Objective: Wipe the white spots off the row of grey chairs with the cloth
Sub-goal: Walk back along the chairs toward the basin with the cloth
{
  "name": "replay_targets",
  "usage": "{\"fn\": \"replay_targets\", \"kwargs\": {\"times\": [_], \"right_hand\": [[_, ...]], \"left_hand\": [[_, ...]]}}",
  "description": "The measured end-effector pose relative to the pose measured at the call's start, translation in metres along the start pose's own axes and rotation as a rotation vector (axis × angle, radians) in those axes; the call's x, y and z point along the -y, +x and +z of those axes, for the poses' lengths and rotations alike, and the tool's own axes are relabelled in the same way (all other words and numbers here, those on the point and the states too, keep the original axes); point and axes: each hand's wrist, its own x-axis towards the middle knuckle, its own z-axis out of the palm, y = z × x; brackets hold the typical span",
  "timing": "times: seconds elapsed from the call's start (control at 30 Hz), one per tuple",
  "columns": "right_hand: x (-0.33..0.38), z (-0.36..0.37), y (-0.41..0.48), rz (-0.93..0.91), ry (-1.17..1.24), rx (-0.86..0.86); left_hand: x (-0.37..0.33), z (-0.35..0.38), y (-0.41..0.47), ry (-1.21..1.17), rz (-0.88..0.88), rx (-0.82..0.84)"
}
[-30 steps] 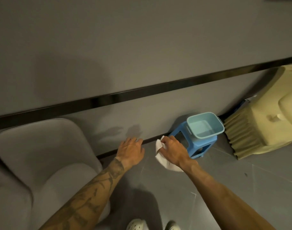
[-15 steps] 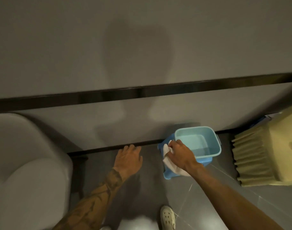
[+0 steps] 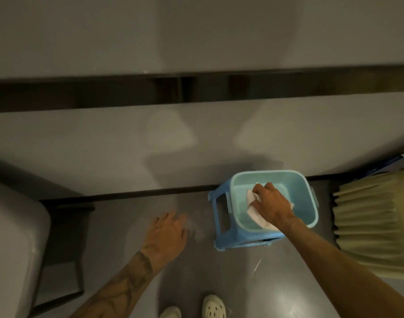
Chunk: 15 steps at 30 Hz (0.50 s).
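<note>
Grey floor [image 3: 127,237]: right hand [image 3: 273,204] grips white cloth [image 3: 256,215] in pale blue tub [image 3: 265,172] on blue stool [image 3: 219,218]; left hand [image 3: 167,234] empty, fingers [image 3: 164,218] spread.

The left hand [image 3: 167,232] hangs flat, palm down, fingers straight and slightly spread, the tattooed forearm trailing behind them. The right hand [image 3: 272,203] is stretched further forward on a bare arm, fingers curled round the cloth [image 3: 257,220] bunched beneath them.
</note>
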Motion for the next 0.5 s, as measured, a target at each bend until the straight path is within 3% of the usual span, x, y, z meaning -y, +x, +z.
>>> {"fn": "replay_targets", "kwargs": {"times": [0.33, 0.5], "right_hand": [[-0.041, 0.122, 0.093, 0.0, -0.076, 0.066], [-0.048, 0.125, 0.092, 0.056, 0.01, 0.19]], "left_hand": [[0.018, 0.093, 0.082, -0.003, -0.022, -0.009], [0.019, 0.094, 0.089, -0.002, -0.031, -0.024]]}}
